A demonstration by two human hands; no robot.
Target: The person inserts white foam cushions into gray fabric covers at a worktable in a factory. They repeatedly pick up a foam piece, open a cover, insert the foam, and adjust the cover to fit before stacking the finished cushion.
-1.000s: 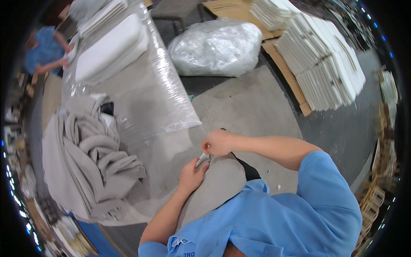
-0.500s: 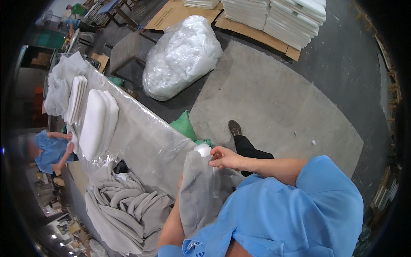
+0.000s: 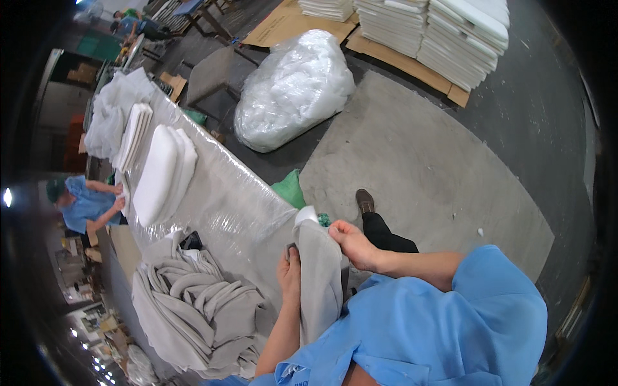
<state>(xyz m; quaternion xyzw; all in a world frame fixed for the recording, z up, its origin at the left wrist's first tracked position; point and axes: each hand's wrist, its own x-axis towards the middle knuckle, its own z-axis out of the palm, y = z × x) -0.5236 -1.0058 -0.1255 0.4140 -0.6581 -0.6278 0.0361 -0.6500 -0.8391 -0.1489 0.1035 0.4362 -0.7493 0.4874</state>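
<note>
A grey fabric cover (image 3: 320, 276) hangs between my hands at the table's near corner, with a white foam pad (image 3: 307, 214) poking out of its far end. My right hand (image 3: 356, 247) pinches the cover's right edge just below the foam. At the opposite edge, my left hand (image 3: 291, 273) is closed with its thumb up, gripping a fold of the same cover. The inside of the cover and how deep the foam sits in it are hidden. To the left lies a heap of grey covers (image 3: 193, 309) with a small black object (image 3: 192, 241) at its top.
On the plastic-wrapped table (image 3: 238, 199) stand several white foam pads (image 3: 161, 174) and loose white wadding (image 3: 116, 116). A co-worker (image 3: 87, 202) handles a white piece across the table. Beyond are a plastic-wrapped bundle (image 3: 293, 90), a chair (image 3: 211, 74), a green sack (image 3: 290, 188) and stacked foam sheets (image 3: 463, 38).
My left hand has come up from behind the cover into sight at its left edge. My right hand has moved onto the cover's right edge. The cover looks narrower.
</note>
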